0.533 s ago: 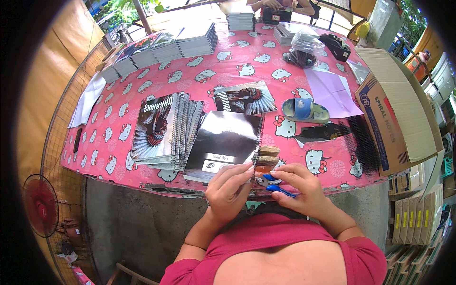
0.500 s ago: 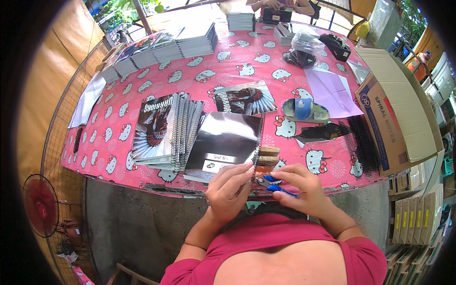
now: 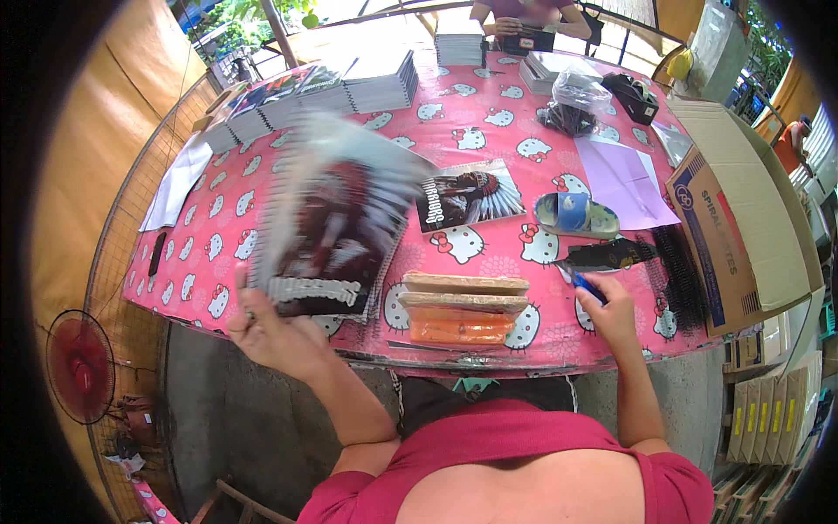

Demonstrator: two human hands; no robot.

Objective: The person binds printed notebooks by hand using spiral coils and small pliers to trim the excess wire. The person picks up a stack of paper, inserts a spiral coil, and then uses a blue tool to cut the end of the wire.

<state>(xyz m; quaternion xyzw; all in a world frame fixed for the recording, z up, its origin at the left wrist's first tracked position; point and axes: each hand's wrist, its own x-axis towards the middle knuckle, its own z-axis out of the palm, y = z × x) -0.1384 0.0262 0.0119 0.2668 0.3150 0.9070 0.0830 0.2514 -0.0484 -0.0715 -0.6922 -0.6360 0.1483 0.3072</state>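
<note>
My left hand point(image 3: 284, 336) grips a spiral notebook point(image 3: 340, 218) by its near edge, tilted and smeared by motion. Its cover shows a figure in a feather headdress, and it hides most of the stack of similar notebooks beneath. At the right, my right hand point(image 3: 614, 313) is closed around blue-handled pliers point(image 3: 590, 286), their tip pointing away from me. Just beyond that tip lies a torn black piece point(image 3: 611, 256). Between my hands, near the table's front edge, rests a block of wooden strips with an orange wrapped part point(image 3: 463, 327).
A loose printed cover point(image 3: 471, 194), a blue slipper point(image 3: 576, 215) and purple paper point(image 3: 621, 179) lie farther back. Black spiral coils point(image 3: 681, 278) sit beside an open carton point(image 3: 711, 240). Notebook stacks point(image 3: 380, 85) line the far side, where another person point(image 3: 532, 22) sits.
My left hand has lifted the notebook from in front of me, turned it over and moved it left over the stack. My right hand has moved right with the pliers, exposing the wooden block.
</note>
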